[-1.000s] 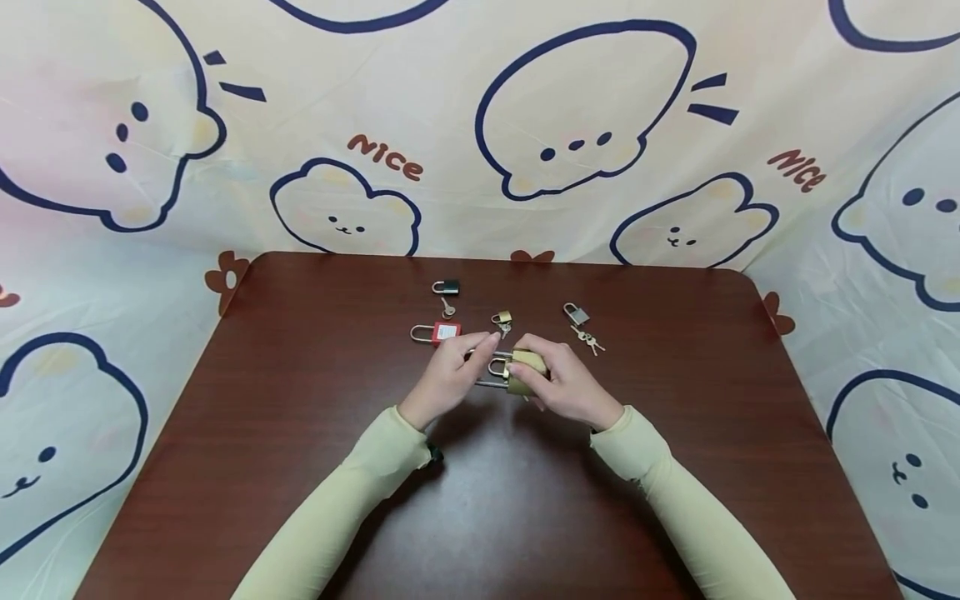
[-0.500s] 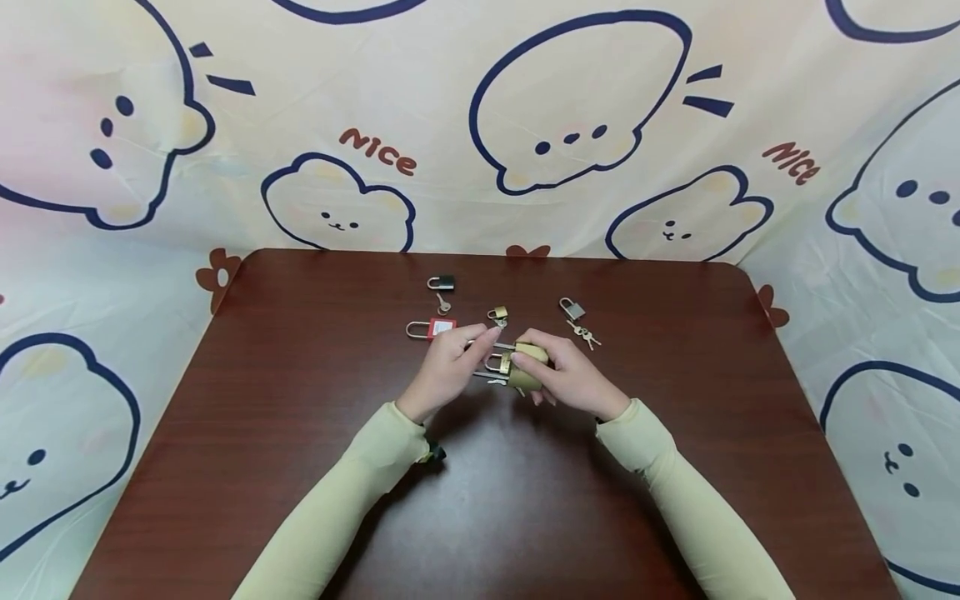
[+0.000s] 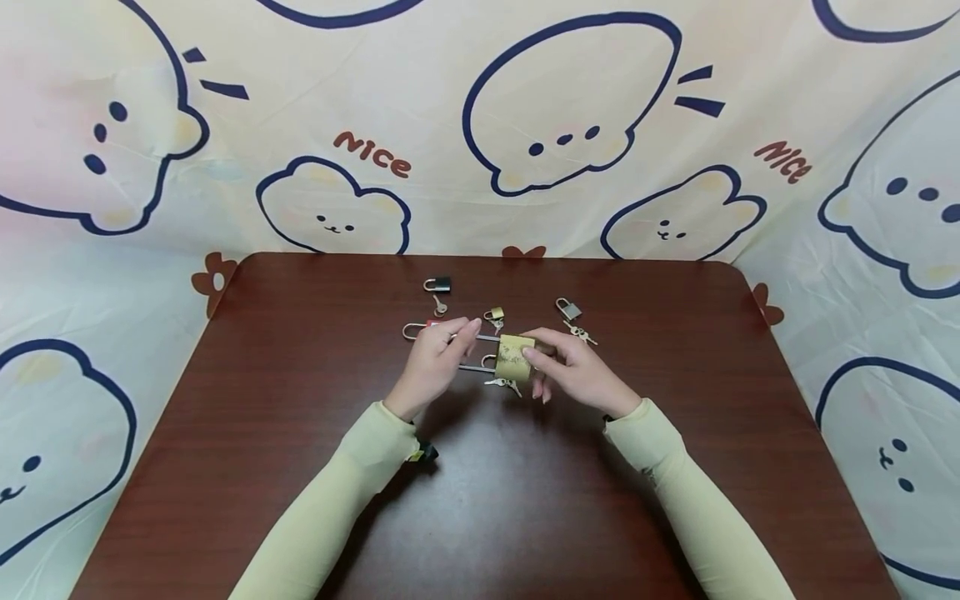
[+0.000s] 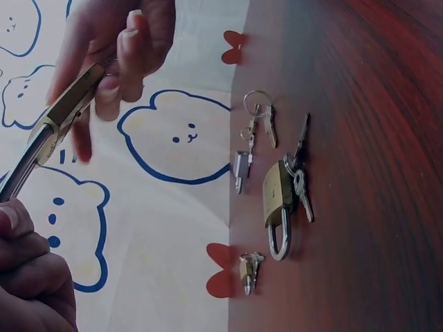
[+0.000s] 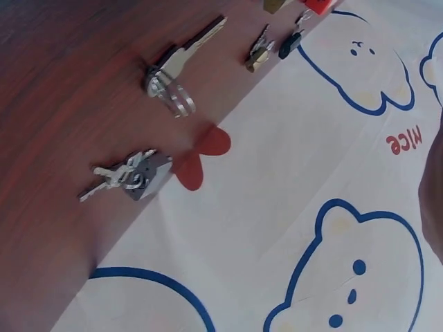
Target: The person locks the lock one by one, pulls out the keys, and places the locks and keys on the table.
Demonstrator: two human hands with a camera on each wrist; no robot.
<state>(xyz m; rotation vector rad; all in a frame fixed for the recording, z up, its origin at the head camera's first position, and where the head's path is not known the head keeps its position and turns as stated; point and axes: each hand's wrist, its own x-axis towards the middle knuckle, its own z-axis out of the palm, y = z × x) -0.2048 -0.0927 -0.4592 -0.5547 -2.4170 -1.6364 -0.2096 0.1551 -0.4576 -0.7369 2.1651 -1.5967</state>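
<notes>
A large brass padlock (image 3: 514, 358) with a long steel shackle is held above the table between both hands. My left hand (image 3: 437, 364) grips the shackle at its curved end. With thumb and fingers, my right hand (image 3: 573, 371) pinches the brass body. In the left wrist view the padlock body (image 4: 73, 100) is seen edge-on, tilted. Beyond it on the table lies another brass padlock (image 4: 278, 190) with keys (image 4: 302, 183). In the head view the held padlock hides most of that one; its keys (image 3: 504, 384) show below.
On the brown table (image 3: 300, 350) lie a black padlock (image 3: 438, 285) with a key (image 3: 440, 306), a small brass padlock (image 3: 493, 314) and a grey padlock (image 3: 569, 309) with keys (image 3: 581, 333). A red padlock (image 3: 410, 332) is partly hidden behind my left hand.
Both hands have shifted the large padlock leftward and turned its broad face into view. It now covers the body of the brass padlock beneath; the left hand hides more of the red padlock.
</notes>
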